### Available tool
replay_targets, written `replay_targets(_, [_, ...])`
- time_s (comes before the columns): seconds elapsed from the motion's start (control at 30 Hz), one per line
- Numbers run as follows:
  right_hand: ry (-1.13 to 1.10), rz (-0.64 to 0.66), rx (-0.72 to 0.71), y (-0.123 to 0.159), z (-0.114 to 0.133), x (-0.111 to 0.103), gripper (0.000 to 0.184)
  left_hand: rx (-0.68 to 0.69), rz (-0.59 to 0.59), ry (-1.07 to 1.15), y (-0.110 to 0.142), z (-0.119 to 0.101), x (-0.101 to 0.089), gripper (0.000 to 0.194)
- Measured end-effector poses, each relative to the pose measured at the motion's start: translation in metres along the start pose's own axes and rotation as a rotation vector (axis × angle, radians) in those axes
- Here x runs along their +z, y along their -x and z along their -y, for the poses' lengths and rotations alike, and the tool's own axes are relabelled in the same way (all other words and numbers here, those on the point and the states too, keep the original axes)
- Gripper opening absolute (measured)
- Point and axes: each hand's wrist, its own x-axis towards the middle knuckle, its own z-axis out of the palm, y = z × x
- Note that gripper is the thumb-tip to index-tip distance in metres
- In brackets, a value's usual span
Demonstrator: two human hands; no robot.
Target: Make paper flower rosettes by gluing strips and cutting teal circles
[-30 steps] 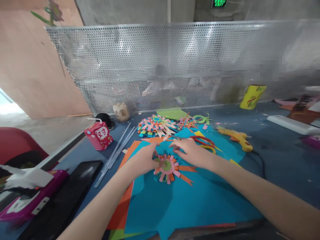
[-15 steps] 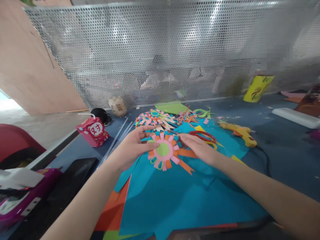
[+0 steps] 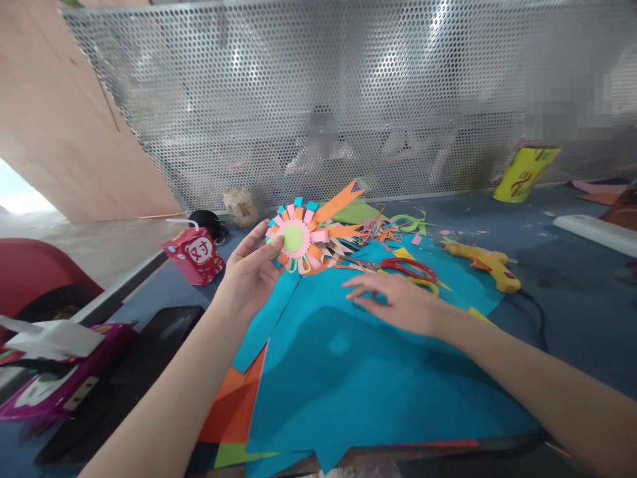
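Note:
Pinched between the thumb and fingers of my left hand [image 3: 253, 271] is a paper rosette [image 3: 294, 239], raised above the table. It has a lime-green centre, a scalloped pink ring, looped pink, orange and blue strips, and two notched orange tails pointing right. My right hand [image 3: 393, 299] is empty, fingers apart, over blue paper sheets [image 3: 378, 392]. Just beyond it lie red-handled scissors [image 3: 411, 267]. Behind the held rosette, a pile of finished rosettes is mostly hidden, with cut paper scraps [image 3: 381, 229] beside it.
A yellow glue gun [image 3: 485, 262] with a cord lies right. On the left are a pink drink carton [image 3: 195, 255], a black phone-like slab [image 3: 129, 378] and a purple power strip [image 3: 84, 372]. A perforated metal screen [image 3: 298, 99] stands behind, near a yellow canister [image 3: 526, 174].
My left hand has lifted the rosette off the blue paper, up and to the left, turning its tails upward. My right hand has come away from it.

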Motion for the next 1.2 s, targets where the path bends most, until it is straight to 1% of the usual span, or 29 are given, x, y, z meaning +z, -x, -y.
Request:
replay_targets(0.03, [0.119, 0.059, -0.05, 0.002, 0.002, 0.002, 0.034, -0.006, -0.016, 0.011, -0.001, 0.001, -0.001, 0.038])
replay_targets(0.1, [0.259, 0.136, -0.128, 0.005, 0.006, 0.005, 0.037, -0.019, -0.047, 0.018, -0.004, 0.002, -0.003, 0.038])
replay_targets(0.2, [0.357, 0.166, -0.196, 0.008, 0.007, 0.006, 0.041, -0.014, -0.057, 0.023, -0.007, 0.006, -0.007, 0.036])
replay_targets(0.3, [0.449, 0.145, -0.226, 0.01, 0.008, 0.008, 0.04, 0.005, -0.058, 0.026, -0.008, 0.009, -0.008, 0.033])
replay_targets(0.43, [0.518, 0.096, -0.224, 0.01, 0.01, 0.014, 0.04, 0.023, -0.063, 0.031, -0.007, 0.009, -0.007, 0.029])
replay_targets(0.63, [0.603, -0.011, -0.226, 0.007, 0.011, 0.028, 0.037, 0.023, -0.024, 0.054, -0.008, 0.009, -0.009, 0.032])
replay_targets(0.77, [0.636, -0.035, -0.233, 0.007, 0.011, 0.033, 0.036, 0.02, -0.042, 0.05, -0.006, 0.008, -0.008, 0.032])
replay_targets(0.83, [0.556, -0.026, -0.21, 0.007, 0.01, 0.032, 0.036, 0.02, -0.056, 0.051, -0.005, 0.007, -0.006, 0.031])
replay_targets(0.87, [0.46, -0.021, -0.175, 0.007, 0.01, 0.031, 0.035, 0.022, -0.062, 0.054, -0.004, 0.006, -0.006, 0.03])
replay_targets(0.97, [0.035, 0.012, 0.029, 0.004, 0.008, 0.025, 0.038, 0.031, -0.077, 0.06, -0.003, 0.005, -0.006, 0.032])
replay_targets(1.0, [-0.073, 0.006, 0.095, 0.004, 0.007, 0.022, 0.04, 0.033, -0.081, 0.058, -0.003, 0.005, -0.006, 0.033])
replay_targets(1.03, [-0.133, -0.007, 0.144, 0.003, 0.006, 0.02, 0.042, 0.036, -0.082, 0.057, -0.004, 0.005, -0.007, 0.034])
replay_targets(1.1, [-0.143, -0.028, 0.174, 0.001, 0.005, 0.018, 0.043, 0.04, -0.072, 0.061, -0.004, 0.005, -0.009, 0.035])
replay_targets(1.2, [-0.095, -0.019, 0.138, 0.0, 0.004, 0.018, 0.041, 0.044, -0.048, 0.084, -0.005, 0.005, -0.01, 0.035])
